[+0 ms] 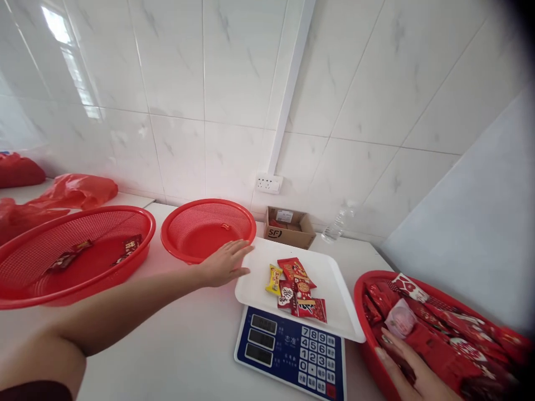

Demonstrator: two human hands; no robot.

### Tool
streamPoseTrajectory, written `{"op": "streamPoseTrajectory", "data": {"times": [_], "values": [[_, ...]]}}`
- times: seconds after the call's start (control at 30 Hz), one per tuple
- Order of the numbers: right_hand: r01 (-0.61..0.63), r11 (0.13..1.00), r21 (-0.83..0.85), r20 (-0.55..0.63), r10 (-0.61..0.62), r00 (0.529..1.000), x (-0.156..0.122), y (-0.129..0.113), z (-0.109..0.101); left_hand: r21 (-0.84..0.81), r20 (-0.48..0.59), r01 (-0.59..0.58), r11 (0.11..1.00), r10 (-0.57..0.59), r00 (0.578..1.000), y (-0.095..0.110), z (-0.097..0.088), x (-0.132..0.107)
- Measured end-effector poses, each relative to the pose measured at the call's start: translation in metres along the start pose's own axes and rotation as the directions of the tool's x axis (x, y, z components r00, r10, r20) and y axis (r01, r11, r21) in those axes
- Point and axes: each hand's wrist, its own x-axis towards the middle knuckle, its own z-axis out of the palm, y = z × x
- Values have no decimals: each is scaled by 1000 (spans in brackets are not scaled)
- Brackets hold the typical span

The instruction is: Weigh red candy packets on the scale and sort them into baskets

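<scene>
My left hand (225, 263) is stretched out, palm down, between the middle red basket (179, 252) and the white tray (334, 301) of a weighing scale (288, 356). Its fingers are apart, holding nothing, near the tray's left edge. On the tray lie a small yellow packet (274, 279) and several red snack packets (295, 271). My right hand (412, 370) reaches over the near rim of the right red basket (363, 312), which is full of red packets and a pale pink wrapped item (400, 318). Its visible fingers are extended and apart; the rest is cut off.
A large red basket (152, 228) at left holds a few dark red packets (69, 257). Red plastic bags (83, 189) lie behind it. A small cardboard box (288, 236) and a clear plastic bottle (335, 223) stand by the tiled wall, below a socket (268, 183).
</scene>
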Motion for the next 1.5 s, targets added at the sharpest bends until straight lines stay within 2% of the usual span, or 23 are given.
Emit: {"op": "streamPoseTrajectory", "data": {"times": [0.1, 0.17, 0.27, 0.47, 0.67, 0.83, 0.97, 1.13, 1.2, 1.27, 1.33, 1.4, 1.47, 1.5], "values": [[-34, 999, 2, -6, 34, 999, -2, -9, -4, -28, 41, -160, 987, 161, 986, 32, 13, 20], [-38, 999, 9, 4, 38, 999, -3, -13, -6, -46, 79, -262, 964, 265, 961, 51, 23, 31], [-51, 999, 14, 27, 50, 998, -4, -18, -9, -38, 100, -362, 931, 364, 926, 70, 34, 45], [-62, 998, 19, 59, 61, 996, -6, -27, -13, -5, 74, -361, 933, 360, 930, 79, 39, 61], [-61, 998, -2, 31, 61, 998, -7, -27, -12, -26, 38, -301, 953, 302, 953, 76, 33, 60], [-71, 998, 0, 36, 71, 997, -8, -30, -14, 11, -68, -220, 975, 221, 973, 64, 23, 54], [-59, 998, 14, 27, 58, 998, -8, -30, -14, 86, -181, -78, 993, 93, 979, 34, 4, 49], [-22, 999, 24, 6, 21, 1000, -8, -26, -11, 150, -276, 127, 981, -82, 958, -12, -25, 42], [-21, 999, 28, 7, 21, 1000, -8, -26, -10, 158, -288, 182, 971, -132, 949, -22, -30, 41], [-38, 999, 27, 14, 37, 999, -8, -27, -10, 165, -271, 188, 968, -139, 953, -23, -29, 42], [-55, 998, 28, 24, 54, 998, -8, -28, -10, 171, -205, 119, 978, -83, 975, -12, -22, 46], [-52, 998, 31, 21, 52, 998, -8, -28, -10, 161, -104, -11, 987, 28, 994, 8, -12, 51], [-38, 999, 23, 11, 38, 999, -7, -28, -11, 120, 0, -166, 979, 167, 986, 34, 1, 58], [-34, 999, 15, 6, 34, 999, -7, -28, -11, 84, 49, -246, 966, 243, 969, 48, 6, 61]]}}
